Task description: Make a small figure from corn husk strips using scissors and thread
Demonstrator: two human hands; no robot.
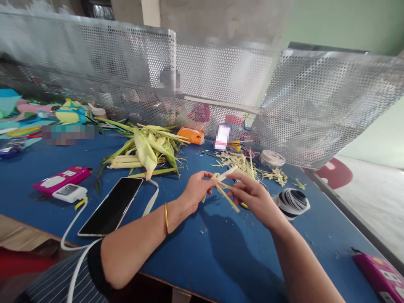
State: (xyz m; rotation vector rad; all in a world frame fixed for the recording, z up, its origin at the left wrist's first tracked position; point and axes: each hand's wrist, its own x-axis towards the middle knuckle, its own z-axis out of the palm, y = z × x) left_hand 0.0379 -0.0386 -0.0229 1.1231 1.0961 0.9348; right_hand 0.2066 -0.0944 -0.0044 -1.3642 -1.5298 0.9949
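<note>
Above the blue table, my left hand pinches pale corn husk strips where they cross and fold over each other. My right hand is just to the right, its fingers curled in and closed on the same strips. One pale end points up and right between the hands, and another hangs down toward the table. Behind my right hand lies a heap of short husk scraps. A larger pile of green and pale corn husks lies beyond my left hand.
A tablet-like black device lies by my left forearm, near a magenta case and white cable. A black-and-white roll stands right of my right hand. Tape, an orange packet and perforated metal panels are behind.
</note>
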